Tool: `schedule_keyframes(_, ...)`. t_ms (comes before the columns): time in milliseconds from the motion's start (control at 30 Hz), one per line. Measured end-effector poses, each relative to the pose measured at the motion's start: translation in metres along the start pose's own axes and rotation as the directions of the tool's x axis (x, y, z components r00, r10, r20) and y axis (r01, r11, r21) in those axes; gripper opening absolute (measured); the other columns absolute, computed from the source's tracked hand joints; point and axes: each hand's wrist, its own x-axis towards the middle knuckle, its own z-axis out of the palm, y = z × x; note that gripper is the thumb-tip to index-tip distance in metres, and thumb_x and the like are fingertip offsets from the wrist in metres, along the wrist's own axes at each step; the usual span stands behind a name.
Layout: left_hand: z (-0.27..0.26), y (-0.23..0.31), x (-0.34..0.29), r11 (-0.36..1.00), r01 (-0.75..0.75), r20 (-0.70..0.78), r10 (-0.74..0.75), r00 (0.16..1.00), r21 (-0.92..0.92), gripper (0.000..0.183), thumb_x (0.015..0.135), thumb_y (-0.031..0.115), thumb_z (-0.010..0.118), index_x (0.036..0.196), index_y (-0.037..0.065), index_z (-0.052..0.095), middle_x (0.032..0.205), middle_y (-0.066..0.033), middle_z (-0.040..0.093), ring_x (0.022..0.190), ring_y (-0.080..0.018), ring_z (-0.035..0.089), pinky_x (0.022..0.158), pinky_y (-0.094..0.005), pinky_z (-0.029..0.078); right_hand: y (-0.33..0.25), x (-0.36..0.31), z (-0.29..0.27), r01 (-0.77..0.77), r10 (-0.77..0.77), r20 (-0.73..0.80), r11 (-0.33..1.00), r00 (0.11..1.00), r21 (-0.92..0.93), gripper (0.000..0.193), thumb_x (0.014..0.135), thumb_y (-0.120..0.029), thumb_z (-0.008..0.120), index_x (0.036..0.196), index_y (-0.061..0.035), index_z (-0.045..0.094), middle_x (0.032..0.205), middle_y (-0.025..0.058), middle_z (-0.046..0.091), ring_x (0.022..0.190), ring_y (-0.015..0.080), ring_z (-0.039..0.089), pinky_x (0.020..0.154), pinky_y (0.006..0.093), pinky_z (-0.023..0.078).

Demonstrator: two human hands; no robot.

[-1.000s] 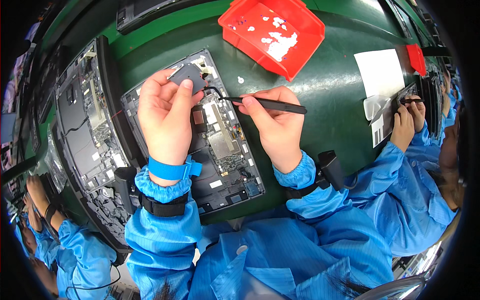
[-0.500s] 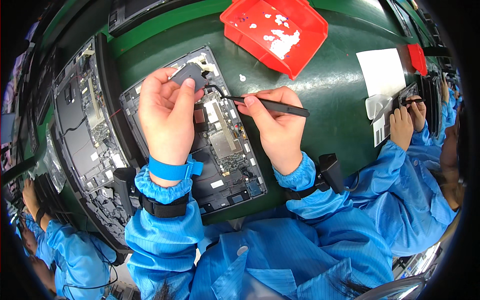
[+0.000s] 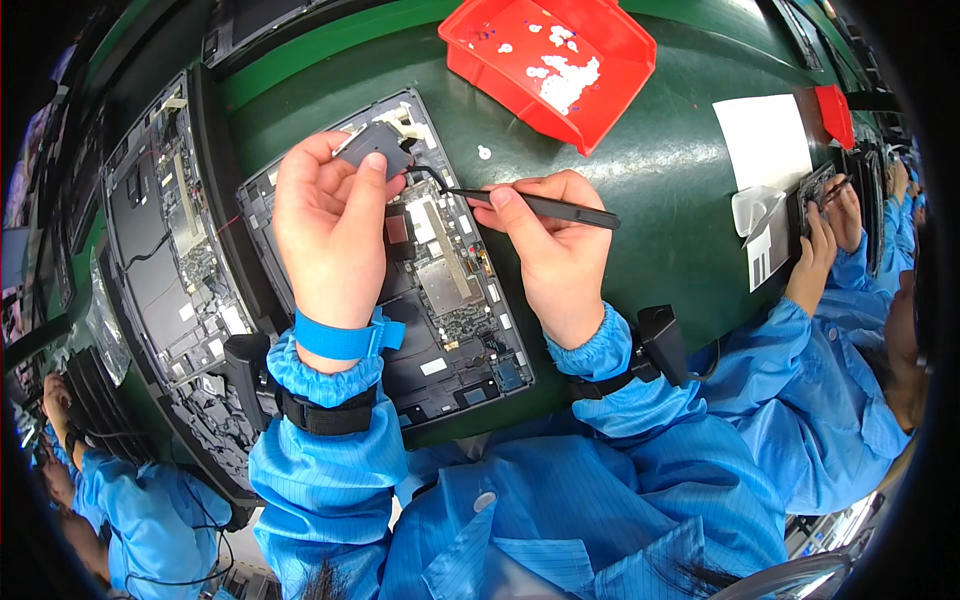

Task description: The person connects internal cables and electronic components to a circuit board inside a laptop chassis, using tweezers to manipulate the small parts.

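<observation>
My left hand (image 3: 332, 235) is closed, pinching a flat dark grey part (image 3: 374, 147) between thumb and fingers. A thin black cable (image 3: 430, 172) curves from this part toward the right. In my right hand (image 3: 562, 250) is a pair of black tweezers (image 3: 560, 207), held like a pen, with the tip at the cable; whether it grips the cable I cannot tell. Both hands are over an opened tablet or laptop casing (image 3: 440, 375) with circuit boards and wiring exposed. My left forearm and hand cover part of that casing.
A red bin (image 3: 515, 97) with small white pieces stands at the back; one white ring-shaped piece (image 3: 485, 153) lies on the green table. Another opened casing (image 3: 160, 270) rests at left. White paper (image 3: 765, 145) lies at right, near a co-worker's hands (image 3: 818, 255).
My hands, the grey part and the tweezers stay almost in place, with only a tiny shift. The co-workers' hands at right and left have moved.
</observation>
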Motion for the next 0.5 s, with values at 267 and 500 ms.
schedule_keyframes(267,0.002,0.0053,-0.001,0.998,0.055,-0.028,-0.056,0.998,-0.002,0.022,0.083,0.0,0.052,0.103,-0.001,0.043,0.09,-0.0123,0.059,0.079,-0.0139,0.059,0.068,-0.0231,0.051,-0.0028,0.0003,0.003,-0.026,0.027,-0.029,0.999,0.999,0.041,0.013,0.078,0.004,0.06,0.08,0.0039,0.047,0.077,0.0137,0.06,0.072,0.0146,0.061,0.063,0.0247,0.051)
schedule_keyframes(500,0.0041,0.0035,-0.0007,1.0,0.027,-0.046,-0.027,0.999,-0.001,0.023,0.083,0.0,0.052,0.103,0.0,0.043,0.09,-0.0122,0.059,0.078,-0.0138,0.059,0.065,-0.0221,0.05,-0.0037,-0.0008,0.004,-0.044,0.046,-0.044,0.997,0.998,0.055,0.013,0.078,0.004,0.06,0.08,0.0036,0.047,0.078,0.0135,0.06,0.071,0.0137,0.06,0.062,0.0242,0.051)
